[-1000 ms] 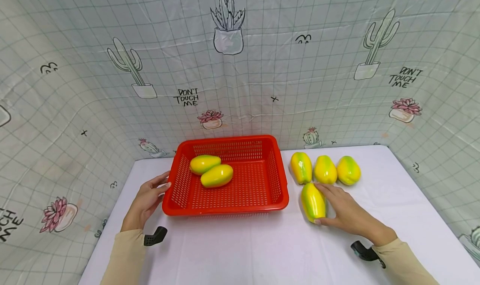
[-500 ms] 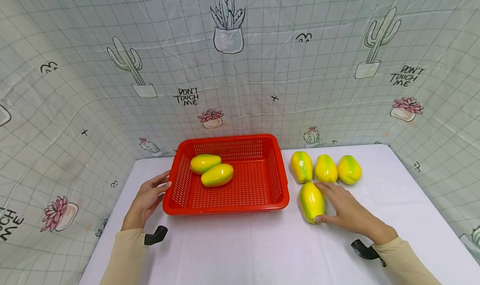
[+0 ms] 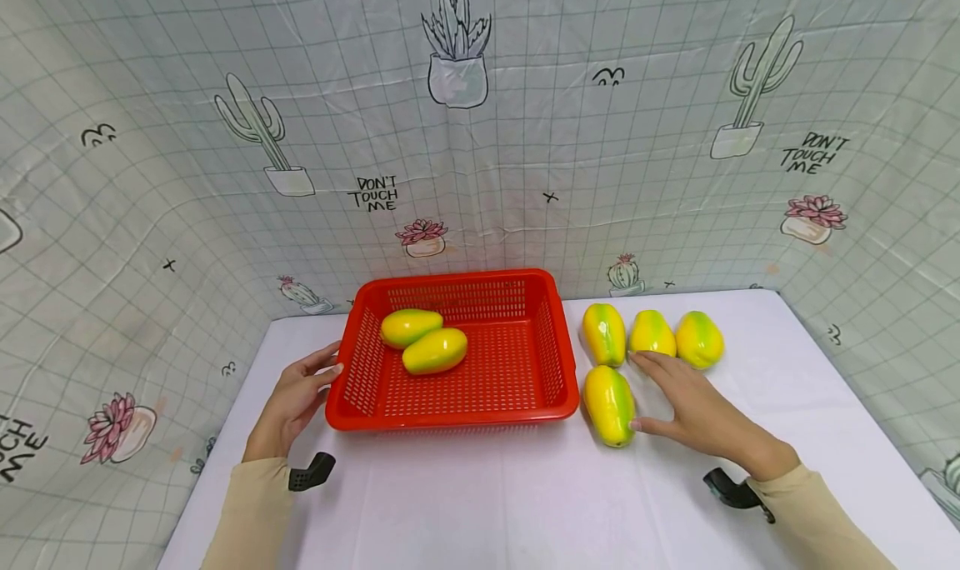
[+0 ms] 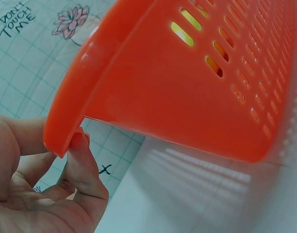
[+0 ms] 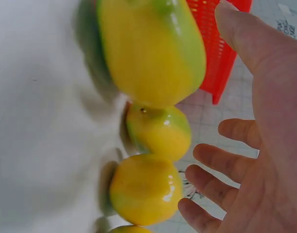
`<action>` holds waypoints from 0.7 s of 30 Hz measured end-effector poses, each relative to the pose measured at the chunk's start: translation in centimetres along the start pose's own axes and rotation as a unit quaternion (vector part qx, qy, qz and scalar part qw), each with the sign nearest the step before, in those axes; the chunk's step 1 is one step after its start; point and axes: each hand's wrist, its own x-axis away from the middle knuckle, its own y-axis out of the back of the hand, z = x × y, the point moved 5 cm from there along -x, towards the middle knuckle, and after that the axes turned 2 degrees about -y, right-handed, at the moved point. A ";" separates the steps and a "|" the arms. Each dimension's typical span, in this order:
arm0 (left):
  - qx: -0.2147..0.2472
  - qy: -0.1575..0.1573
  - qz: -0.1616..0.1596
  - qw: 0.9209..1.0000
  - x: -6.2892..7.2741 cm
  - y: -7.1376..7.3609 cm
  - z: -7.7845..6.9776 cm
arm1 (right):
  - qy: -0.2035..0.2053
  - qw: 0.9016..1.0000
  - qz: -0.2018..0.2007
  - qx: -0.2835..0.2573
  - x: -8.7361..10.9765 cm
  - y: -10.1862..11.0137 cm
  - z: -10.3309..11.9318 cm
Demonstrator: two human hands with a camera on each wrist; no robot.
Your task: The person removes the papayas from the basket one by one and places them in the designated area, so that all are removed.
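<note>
My left hand (image 3: 294, 397) pinches the left rim of a red plastic basket (image 3: 450, 421); the left wrist view shows thumb and fingers (image 4: 85, 177) on either side of that rim. Two yellow-green papayas, one in front (image 3: 435, 352) and one behind (image 3: 410, 327), lie in the basket's left half. Just right of the basket, a loose papaya (image 3: 609, 406) lies on the table. My right hand (image 3: 693, 407) is beside it, fingers spread, thumb tip right at its side. In the right wrist view, this large papaya (image 5: 153, 53) lies apart from the extended fingers (image 5: 221, 160).
Behind the right hand, a row of three papayas stands on the white tablecloth (image 3: 480, 503): left (image 3: 603, 334), middle (image 3: 652, 332) and right (image 3: 699, 339). A patterned cloth wall (image 3: 510, 153) encloses the back and sides.
The loose papaya has rolled left toward the basket, its green stripe turning. My right hand's fingers have come off it and shifted slightly up. The left hand and basket stay put.
</note>
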 end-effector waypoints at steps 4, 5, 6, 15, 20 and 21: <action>0.004 -0.002 0.003 1.000 0.0 0.1 0.1 | 0.000 1.000 0.006 0.001 -0.8 0.8 0.4; 0.005 -0.002 0.003 1.000 0.0 0.1 0.1 | 0.003 1.000 0.005 0.001 -1.0 0.9 0.5; 0.005 -0.003 0.003 1.000 0.0 0.1 0.1 | 0.005 1.000 0.005 0.002 -1.2 1.1 0.7; 0.008 -0.002 0.002 1.000 -0.1 0.2 0.3 | 0.030 0.999 0.009 0.010 -4.0 2.3 2.6; 0.007 -0.003 0.001 1.000 -0.2 0.2 0.3 | 0.056 0.998 0.014 0.015 -5.6 2.5 3.9; 0.007 -0.004 0.002 1.000 -0.3 0.1 0.3 | 0.060 0.998 0.016 0.015 -5.9 2.5 4.1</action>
